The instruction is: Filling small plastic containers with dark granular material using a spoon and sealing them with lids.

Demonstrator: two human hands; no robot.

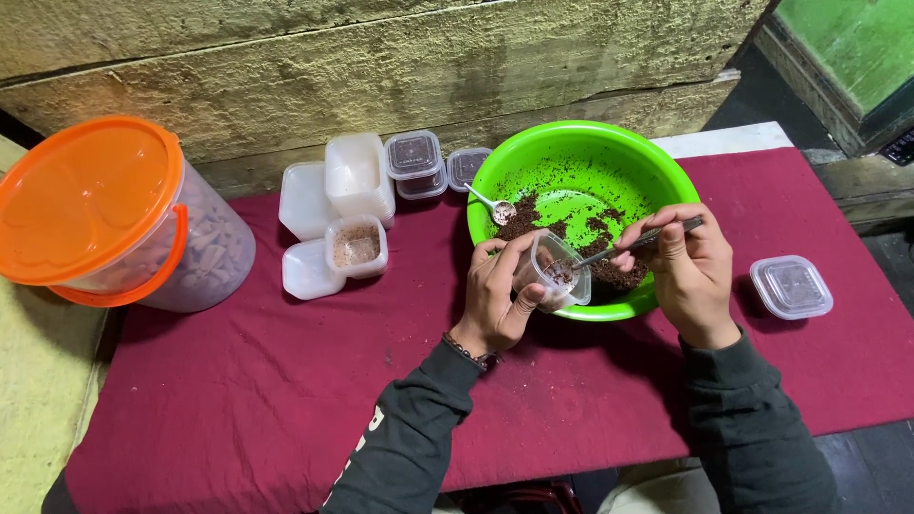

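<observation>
Two dark long sleeves (409, 447) are lying nearest the camera, extending over a maroon cloth-covered table (238, 381) that is standing against a rough, weathered wall (381, 67). The left hand (495, 295) is grasping a small clear plastic cup (555, 274), tilting it at the near rim of a round bright-green plastic bowl (581, 176) containing dark crumbs. The right hand (690, 271) is pinching a thin metal spoon (633, 243), its tip entering the cup.

Maroon cloth-covered table (286, 400) carried green bowl (581, 171) under the fingers, lidded tub (791, 286) right of them, small tubs (354, 205) and orange-lidded bucket (114, 214) to their left.
</observation>
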